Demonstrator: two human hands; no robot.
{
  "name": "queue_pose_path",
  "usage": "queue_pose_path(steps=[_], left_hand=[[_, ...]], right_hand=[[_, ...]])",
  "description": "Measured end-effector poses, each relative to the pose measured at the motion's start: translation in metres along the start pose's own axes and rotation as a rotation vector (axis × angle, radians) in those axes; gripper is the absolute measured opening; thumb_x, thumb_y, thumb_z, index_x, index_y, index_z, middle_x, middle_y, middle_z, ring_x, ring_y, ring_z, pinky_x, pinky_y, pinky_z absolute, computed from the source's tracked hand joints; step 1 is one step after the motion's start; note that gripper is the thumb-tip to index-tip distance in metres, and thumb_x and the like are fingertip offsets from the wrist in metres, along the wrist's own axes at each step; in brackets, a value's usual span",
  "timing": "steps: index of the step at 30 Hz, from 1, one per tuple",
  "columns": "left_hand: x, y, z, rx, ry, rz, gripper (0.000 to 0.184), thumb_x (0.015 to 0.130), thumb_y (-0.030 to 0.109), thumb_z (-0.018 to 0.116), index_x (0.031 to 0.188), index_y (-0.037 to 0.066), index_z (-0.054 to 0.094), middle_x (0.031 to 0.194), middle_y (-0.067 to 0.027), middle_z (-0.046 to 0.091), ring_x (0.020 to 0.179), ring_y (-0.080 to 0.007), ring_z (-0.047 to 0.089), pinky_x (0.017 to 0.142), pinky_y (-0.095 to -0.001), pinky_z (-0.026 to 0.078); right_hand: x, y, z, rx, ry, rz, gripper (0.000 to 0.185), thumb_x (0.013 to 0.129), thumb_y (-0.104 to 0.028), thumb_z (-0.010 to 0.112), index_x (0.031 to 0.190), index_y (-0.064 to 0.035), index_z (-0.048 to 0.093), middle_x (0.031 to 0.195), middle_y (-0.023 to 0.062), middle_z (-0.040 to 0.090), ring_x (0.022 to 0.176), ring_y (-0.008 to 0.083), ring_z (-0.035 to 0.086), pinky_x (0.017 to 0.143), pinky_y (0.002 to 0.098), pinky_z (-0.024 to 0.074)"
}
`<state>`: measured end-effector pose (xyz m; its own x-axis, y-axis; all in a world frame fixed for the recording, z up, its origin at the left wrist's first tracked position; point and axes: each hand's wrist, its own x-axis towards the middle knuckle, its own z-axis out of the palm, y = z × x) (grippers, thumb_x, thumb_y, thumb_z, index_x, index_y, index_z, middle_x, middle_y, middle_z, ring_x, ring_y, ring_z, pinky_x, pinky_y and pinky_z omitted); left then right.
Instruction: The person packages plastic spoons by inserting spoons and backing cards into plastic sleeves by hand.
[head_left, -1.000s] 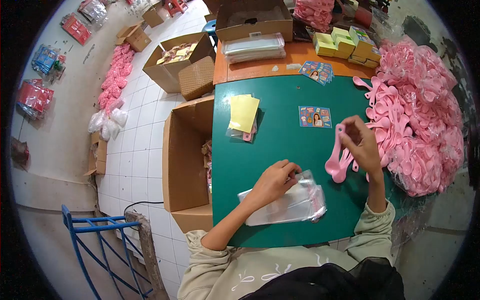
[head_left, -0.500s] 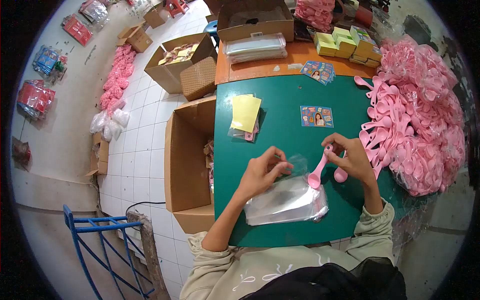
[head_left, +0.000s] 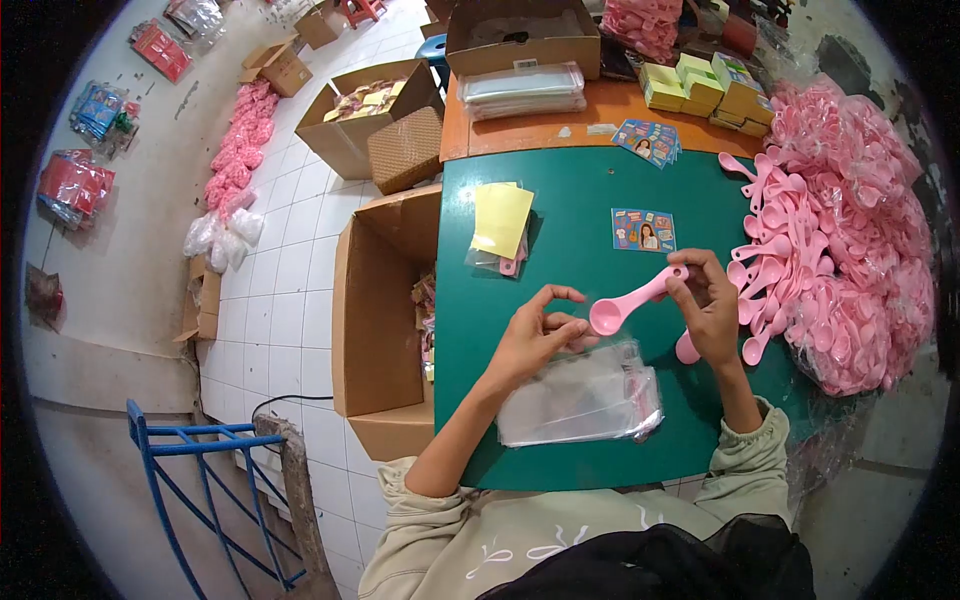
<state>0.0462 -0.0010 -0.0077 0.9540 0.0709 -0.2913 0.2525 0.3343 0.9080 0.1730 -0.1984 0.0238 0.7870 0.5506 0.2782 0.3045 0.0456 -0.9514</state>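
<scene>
My right hand (head_left: 712,312) pinches a pink measuring spoon (head_left: 642,299) by the end of its handle, with the bowl pointing left toward my other hand. Part of another pink spoon (head_left: 686,348) shows below the right hand; whether it is held or lies on the table I cannot tell. My left hand (head_left: 542,338) has its thumb and fingers bent together at the edge of a clear plastic bag (head_left: 628,358), its index finger raised. Beneath is a stack of clear bags (head_left: 560,412) on the green table (head_left: 570,235).
A picture card (head_left: 643,230) and a packed bag with yellow paper (head_left: 502,220) lie farther back. Loose pink spoons (head_left: 790,240) and bagged spoons (head_left: 870,290) are heaped at right. An open cardboard box (head_left: 385,310) stands left of the table; stacked yellow cards (head_left: 700,85) sit behind.
The right hand has swung the spoon's bowl up and left, away from the bag stack and close to the left fingertips. The left index finger has straightened, and the clear bag beside that hand sits lower.
</scene>
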Motion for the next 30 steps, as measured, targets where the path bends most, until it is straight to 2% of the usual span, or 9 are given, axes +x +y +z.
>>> queue_pose_path(steps=[11,16,20,23,26,28,30], left_hand=[[-0.005,0.009,0.004,0.017,-0.003,-0.005,0.034,0.088,0.011,0.06,0.119,0.002,0.047,0.087,-0.0076,0.066,0.079,-0.0095,0.063,0.068,-0.0217,0.051],[-0.002,0.002,0.0,0.062,-0.039,-0.008,0.035,0.088,0.011,0.06,0.12,0.003,0.048,0.091,-0.0079,0.066,0.08,-0.0089,0.061,0.071,-0.0223,0.051],[-0.003,0.001,0.003,0.049,-0.105,0.028,0.037,0.09,0.016,0.058,0.122,0.003,0.047,0.092,-0.0072,0.065,0.084,-0.0098,0.061,0.073,-0.0241,0.051],[-0.008,0.013,0.02,-0.147,-0.025,0.098,0.035,0.093,0.024,0.053,0.12,0.002,0.049,0.091,-0.0057,0.065,0.084,-0.0095,0.06,0.074,-0.0239,0.05],[-0.005,0.0,0.005,0.18,-0.07,0.024,0.033,0.095,0.027,0.048,0.108,-0.001,0.059,0.082,-0.0024,0.064,0.073,-0.0058,0.055,0.059,-0.0213,0.045],[-0.008,0.004,0.003,0.289,-0.121,-0.042,0.034,0.096,0.029,0.047,0.102,-0.001,0.062,0.08,-0.0019,0.064,0.067,-0.005,0.052,0.054,-0.0206,0.042],[-0.008,0.001,0.001,0.316,-0.148,-0.038,0.035,0.096,0.029,0.047,0.099,-0.001,0.063,0.079,-0.0016,0.064,0.062,-0.0045,0.049,0.051,-0.0201,0.039]], right_hand=[[-0.005,-0.001,0.006,0.021,0.011,-0.037,0.023,0.084,0.0,0.059,0.107,0.0019,0.053,0.085,0.0085,0.062,0.075,0.0145,0.063,0.07,0.025,0.0494],[-0.007,-0.002,0.011,0.07,-0.023,0.014,0.024,0.084,0.0,0.06,0.108,0.0014,0.053,0.086,0.0083,0.062,0.077,0.0148,0.063,0.071,0.0254,0.0494],[-0.009,-0.002,0.013,0.066,-0.128,0.091,0.029,0.085,0.0,0.059,0.111,-0.0001,0.047,0.086,0.01,0.062,0.078,0.0157,0.063,0.071,0.0266,0.0496],[-0.008,-0.002,0.013,0.151,-0.111,0.14,0.032,0.085,0.0,0.059,0.112,-0.0015,0.041,0.085,0.0113,0.062,0.079,0.0163,0.063,0.071,0.0272,0.0497],[-0.008,0.001,0.011,0.121,-0.089,0.105,0.033,0.085,-0.001,0.059,0.112,-0.0018,0.039,0.085,0.0115,0.062,0.079,0.0168,0.064,0.071,0.0275,0.0499],[-0.007,0.002,0.011,0.116,-0.061,0.065,0.032,0.085,-0.003,0.061,0.11,-0.0012,0.042,0.085,0.011,0.062,0.078,0.0171,0.064,0.071,0.0274,0.0499],[-0.009,0.002,0.01,-0.185,-0.06,-0.111,0.032,0.085,-0.01,0.063,0.109,-0.0005,0.044,0.087,0.011,0.062,0.079,0.017,0.064,0.072,0.0273,0.0499]])
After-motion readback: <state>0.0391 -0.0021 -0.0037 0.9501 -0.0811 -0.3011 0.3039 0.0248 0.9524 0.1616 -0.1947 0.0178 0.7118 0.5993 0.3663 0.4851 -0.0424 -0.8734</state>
